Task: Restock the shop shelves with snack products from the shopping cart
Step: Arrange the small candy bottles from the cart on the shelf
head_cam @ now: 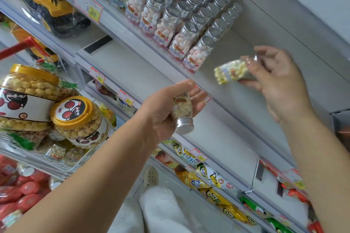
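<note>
Near the centre of the frame the left hand (168, 108) lies palm up, its grip curled round a small candy bottle (182, 111) of pale yellow sweets, with the silver cap pointing down toward the lower edge. To the right and slightly higher, the right hand (282, 83) holds a second candy bottle (231, 72), blurred. The grip pinches it between thumb and fingers at the cap end, and the base points left. This bottle hangs in the air over the bare stretch of the shelf (240, 43), just beside the last jar of the stocked rows (181, 15) but apart from it. Those rows fill the upper middle of the frame: clear bottles with silver caps, the front ones holding pink and white sweets. A price tag (89, 6) reading 3.80 sits on the shelf edge at upper left, with a wrapped yellow toy truck (51, 4) beside it. At the left edge stands the shopping cart (19, 48) with its red handle, carrying large snack jars (79, 117) with yellow lids. Along the lower right, lower shelves carry bright snack bags (210, 176).
</note>
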{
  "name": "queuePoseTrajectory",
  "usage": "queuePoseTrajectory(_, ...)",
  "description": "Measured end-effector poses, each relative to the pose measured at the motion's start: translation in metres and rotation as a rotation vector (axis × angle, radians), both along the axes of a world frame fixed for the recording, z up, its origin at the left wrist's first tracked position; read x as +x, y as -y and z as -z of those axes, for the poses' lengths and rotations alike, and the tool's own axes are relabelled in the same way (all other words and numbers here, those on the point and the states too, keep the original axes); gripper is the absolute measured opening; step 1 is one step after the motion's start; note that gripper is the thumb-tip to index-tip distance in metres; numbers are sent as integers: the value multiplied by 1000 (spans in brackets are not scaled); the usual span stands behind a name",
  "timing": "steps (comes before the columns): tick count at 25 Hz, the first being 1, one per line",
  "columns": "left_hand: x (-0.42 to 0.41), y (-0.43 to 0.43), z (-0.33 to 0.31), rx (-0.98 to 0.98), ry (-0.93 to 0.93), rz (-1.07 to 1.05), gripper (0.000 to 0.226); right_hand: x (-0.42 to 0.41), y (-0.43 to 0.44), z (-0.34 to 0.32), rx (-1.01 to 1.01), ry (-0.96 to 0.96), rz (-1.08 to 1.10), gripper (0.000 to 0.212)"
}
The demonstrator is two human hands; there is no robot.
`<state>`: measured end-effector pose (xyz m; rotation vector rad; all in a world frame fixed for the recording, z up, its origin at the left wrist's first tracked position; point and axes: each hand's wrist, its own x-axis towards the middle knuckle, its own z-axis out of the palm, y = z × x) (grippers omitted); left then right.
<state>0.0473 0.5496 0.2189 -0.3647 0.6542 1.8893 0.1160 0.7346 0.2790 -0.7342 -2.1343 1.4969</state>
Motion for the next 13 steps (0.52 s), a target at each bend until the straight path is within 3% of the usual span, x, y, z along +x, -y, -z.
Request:
queuePoseTrajectory(2,-6,2,0,-10,44,-64,8,-17,-28,3,218,96,18,26)
queuePoseTrajectory(5,-12,7,2,-10,82,-95,4,-38,-56,9,329,175,22,25)
queuePoseTrajectory(8,-11,10,4,-20,101,-91,6,-46,-60,9,191,173,107,11)
queuePoseTrajectory(13,-15,13,9,-22,123,-100,11,-43,-55,15,-140,289,243,22)
